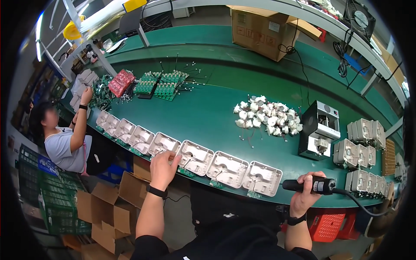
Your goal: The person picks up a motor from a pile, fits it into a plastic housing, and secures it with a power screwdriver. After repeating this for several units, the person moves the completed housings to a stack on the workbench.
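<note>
A row of pale grey plastic housings lies open side up along the table's near edge, with wires inside and small green circuit boards hanging at their near sides. My left hand is at the near rim of one housing mid-row, fingers curled together; what they pinch is too small to make out. To the right of the row, my right hand grips a black electric screwdriver lying sideways, its cord running off to the right. The screwdriver's tip points left, close to the last housing.
Beyond the row sit a pile of white round parts with wires and a black-and-silver machine. Stacked housings stand at the right. Green circuit boards and a red bag lie far left, near a co-worker. Cardboard boxes are below.
</note>
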`<control>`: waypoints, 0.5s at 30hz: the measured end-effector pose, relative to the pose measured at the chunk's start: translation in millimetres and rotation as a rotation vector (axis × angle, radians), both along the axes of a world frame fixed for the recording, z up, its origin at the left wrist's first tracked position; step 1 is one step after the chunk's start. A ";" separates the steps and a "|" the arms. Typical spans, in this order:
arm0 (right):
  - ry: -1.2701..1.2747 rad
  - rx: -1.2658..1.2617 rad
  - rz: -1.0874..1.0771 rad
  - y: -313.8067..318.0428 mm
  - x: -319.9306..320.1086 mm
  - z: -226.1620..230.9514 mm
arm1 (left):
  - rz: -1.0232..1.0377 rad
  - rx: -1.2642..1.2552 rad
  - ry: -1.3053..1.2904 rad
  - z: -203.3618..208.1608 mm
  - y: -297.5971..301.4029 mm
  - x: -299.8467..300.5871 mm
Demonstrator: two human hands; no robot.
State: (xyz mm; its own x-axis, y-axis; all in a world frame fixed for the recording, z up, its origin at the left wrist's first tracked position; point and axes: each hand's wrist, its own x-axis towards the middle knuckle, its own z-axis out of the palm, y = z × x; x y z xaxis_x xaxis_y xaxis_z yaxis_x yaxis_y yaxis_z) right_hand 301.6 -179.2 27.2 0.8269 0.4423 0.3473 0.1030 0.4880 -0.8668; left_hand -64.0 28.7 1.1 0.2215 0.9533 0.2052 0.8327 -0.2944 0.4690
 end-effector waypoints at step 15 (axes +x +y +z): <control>-0.113 -0.029 -0.214 -23.1 74.7 13.2 | -0.179 0.021 -0.107 -13.1 -22.1 91.1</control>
